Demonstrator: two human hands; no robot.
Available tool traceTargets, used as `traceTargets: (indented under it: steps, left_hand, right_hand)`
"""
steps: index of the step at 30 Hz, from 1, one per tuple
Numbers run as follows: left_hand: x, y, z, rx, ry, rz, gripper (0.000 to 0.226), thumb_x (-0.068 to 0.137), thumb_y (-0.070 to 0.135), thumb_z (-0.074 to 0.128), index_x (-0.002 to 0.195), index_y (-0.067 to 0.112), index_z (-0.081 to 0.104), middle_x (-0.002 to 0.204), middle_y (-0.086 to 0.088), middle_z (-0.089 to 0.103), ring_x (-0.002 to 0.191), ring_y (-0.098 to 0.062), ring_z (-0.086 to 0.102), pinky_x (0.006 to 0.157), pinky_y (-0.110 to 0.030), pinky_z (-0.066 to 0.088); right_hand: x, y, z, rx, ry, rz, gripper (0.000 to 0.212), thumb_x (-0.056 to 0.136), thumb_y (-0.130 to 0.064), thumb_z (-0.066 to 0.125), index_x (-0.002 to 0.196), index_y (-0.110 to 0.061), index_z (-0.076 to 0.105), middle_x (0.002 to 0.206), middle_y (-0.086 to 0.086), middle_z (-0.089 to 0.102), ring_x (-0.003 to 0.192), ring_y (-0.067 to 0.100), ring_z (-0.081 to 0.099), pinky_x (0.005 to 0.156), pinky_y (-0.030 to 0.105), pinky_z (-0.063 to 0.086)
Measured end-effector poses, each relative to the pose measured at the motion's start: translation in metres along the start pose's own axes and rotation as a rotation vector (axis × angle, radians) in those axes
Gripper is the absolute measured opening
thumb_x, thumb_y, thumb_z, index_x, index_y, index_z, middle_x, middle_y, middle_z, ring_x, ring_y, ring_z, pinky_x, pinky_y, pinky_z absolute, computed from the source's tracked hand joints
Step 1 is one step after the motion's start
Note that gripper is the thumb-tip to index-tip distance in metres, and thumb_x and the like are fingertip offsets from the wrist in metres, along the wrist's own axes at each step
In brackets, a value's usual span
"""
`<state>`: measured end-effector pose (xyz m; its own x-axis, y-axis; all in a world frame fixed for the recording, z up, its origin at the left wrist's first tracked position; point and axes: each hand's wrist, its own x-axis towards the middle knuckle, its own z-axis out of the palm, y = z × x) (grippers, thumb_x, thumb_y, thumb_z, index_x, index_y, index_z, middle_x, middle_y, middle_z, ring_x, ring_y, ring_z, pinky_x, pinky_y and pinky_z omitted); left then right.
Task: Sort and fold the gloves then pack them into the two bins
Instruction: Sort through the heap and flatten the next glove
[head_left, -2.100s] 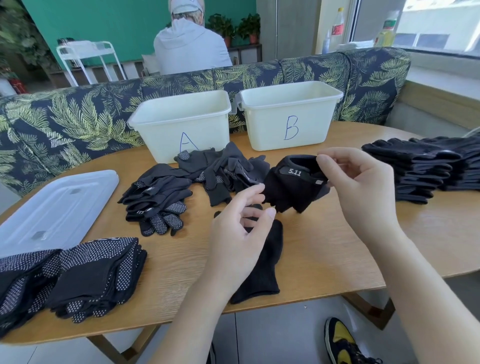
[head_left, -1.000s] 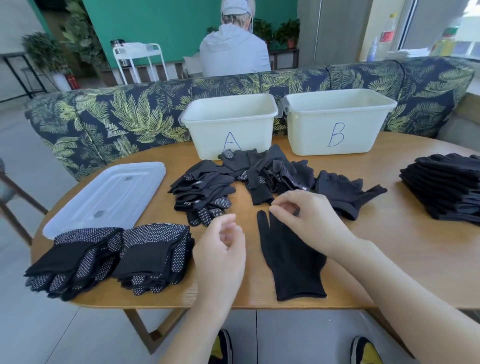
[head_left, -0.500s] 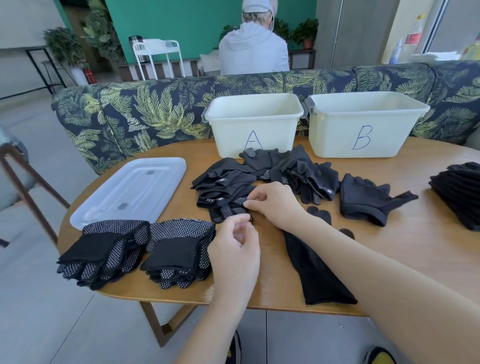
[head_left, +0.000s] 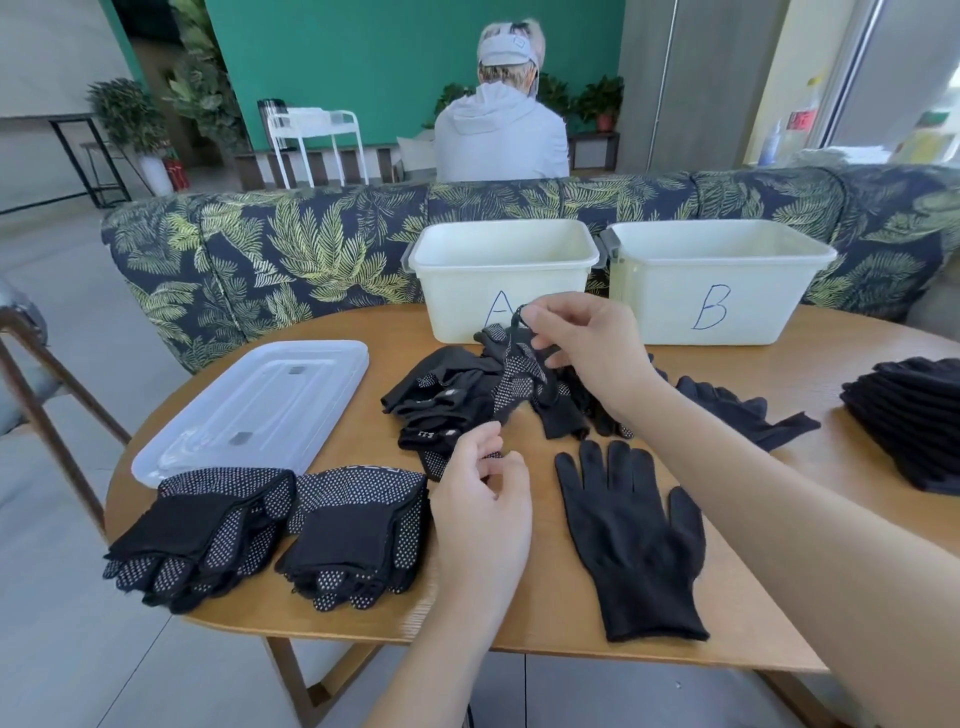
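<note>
Black gloves cover much of a rounded wooden table (head_left: 779, 613), seen from above through a camera worn on a person's head. The right hand (head_left: 587, 348) is raised over the middle of the table, its thumb and fingertips pinched on the cuff of a dotted glove (head_left: 517, 379), which hangs down from the pinch into a loose pile of unsorted gloves (head_left: 452, 405). The left hand (head_left: 483, 499) is lower and nearer the camera, fingers loosely curled toward the thumb; whether they hold anything cannot be told, though a dotted fingertip of fabric shows just beside them.

A plain black glove (head_left: 631, 540) lies flat and alone on the near part of the table, fingers pointing away. To the near left sit two folded stacks of dotted gloves (head_left: 270, 530), side by side. At the far right edge is a tall stack of folded plain gloves (head_left: 909, 415). Another dark glove (head_left: 743, 415) lies spread just beyond the right forearm.

At the back of the table stand two cream plastic bins, touching: bin A (head_left: 498, 291) on the left and bin B (head_left: 727, 296) on the right, each marked with its letter in blue. A translucent lid (head_left: 249, 405) lies flat on the left side.

Behind the table runs a leaf-patterned sofa (head_left: 291, 260), and beyond it another person (head_left: 501, 135) in a grey hooded top sits facing away.
</note>
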<state>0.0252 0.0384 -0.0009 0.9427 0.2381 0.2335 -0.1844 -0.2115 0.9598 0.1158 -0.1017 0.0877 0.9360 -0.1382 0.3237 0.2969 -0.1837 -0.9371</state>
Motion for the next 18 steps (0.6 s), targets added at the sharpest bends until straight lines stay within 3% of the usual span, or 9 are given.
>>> traceTargets:
  steps: [3,7,9,11,12,15,18]
  left_hand:
    - [0.001,0.007,0.005,-0.053,-0.002,0.013,0.031,0.097,0.022,0.065,0.124,0.036,0.063,0.115,0.020,0.066,0.102,0.006,0.062,0.086,-0.019,0.054]
    - [0.000,0.013,0.014,-0.237,-0.020,-0.021,0.039,0.092,0.041,0.066,0.130,0.042,0.058,0.117,0.016,0.068,0.107,-0.002,0.066,0.095,-0.042,0.057]
    - [0.000,0.016,0.018,-0.269,-0.059,-0.006,0.047,0.092,0.044,0.068,0.136,0.043,0.054,0.122,0.015,0.066,0.111,0.001,0.064,0.098,-0.034,0.055]
    - [0.000,0.019,0.021,-0.212,-0.077,0.067,0.052,0.092,0.037,0.073,0.139,0.042,0.052,0.128,0.018,0.061,0.116,0.002,0.061,0.093,-0.015,0.050]
    - [0.001,0.020,0.022,-0.170,-0.072,0.111,0.053,0.091,0.036,0.075,0.139,0.042,0.053,0.131,0.020,0.059,0.119,0.001,0.058,0.091,-0.013,0.048]
    - [0.004,0.023,0.023,-0.079,-0.088,0.237,0.044,0.088,0.025,0.077,0.125,0.044,0.064,0.129,0.024,0.059,0.123,0.001,0.055,0.103,-0.023,0.046]
    - [0.005,0.029,0.024,-0.115,-0.159,0.245,0.037,0.091,0.007,0.072,0.102,0.042,0.075,0.118,0.016,0.070,0.117,-0.003,0.063,0.102,-0.034,0.052]
  right_hand:
    - [-0.001,-0.010,-0.015,0.082,-0.005,-0.027,0.008,0.094,-0.020,0.073,0.086,-0.019,0.075,0.078,-0.001,0.068,0.076,0.008,0.065,0.066,0.024,0.056]
    - [-0.012,-0.019,-0.037,0.145,-0.043,-0.028,0.005,0.093,-0.020,0.074,0.089,-0.019,0.076,0.086,0.003,0.068,0.087,0.012,0.064,0.080,0.029,0.059]
    - [-0.024,-0.023,-0.047,0.142,-0.036,-0.046,0.004,0.093,-0.020,0.074,0.090,-0.019,0.077,0.089,0.001,0.070,0.089,0.012,0.063,0.083,0.028,0.058]
    - [-0.037,-0.027,-0.057,0.144,-0.009,-0.054,0.005,0.089,-0.021,0.076,0.091,-0.017,0.077,0.085,-0.004,0.073,0.083,0.008,0.063,0.080,0.022,0.054]
    - [-0.044,-0.028,-0.061,0.144,0.002,-0.054,0.010,0.086,-0.025,0.077,0.092,-0.016,0.077,0.083,-0.006,0.074,0.080,0.007,0.065,0.079,0.021,0.054]
    - [-0.064,-0.028,-0.076,0.128,0.028,-0.055,0.023,0.079,-0.034,0.079,0.093,-0.016,0.079,0.092,0.000,0.079,0.086,0.012,0.071,0.085,0.027,0.056]
    - [-0.081,-0.028,-0.085,0.178,0.063,-0.055,0.016,0.081,-0.026,0.077,0.090,-0.012,0.076,0.094,-0.002,0.079,0.084,0.005,0.072,0.076,0.016,0.053]
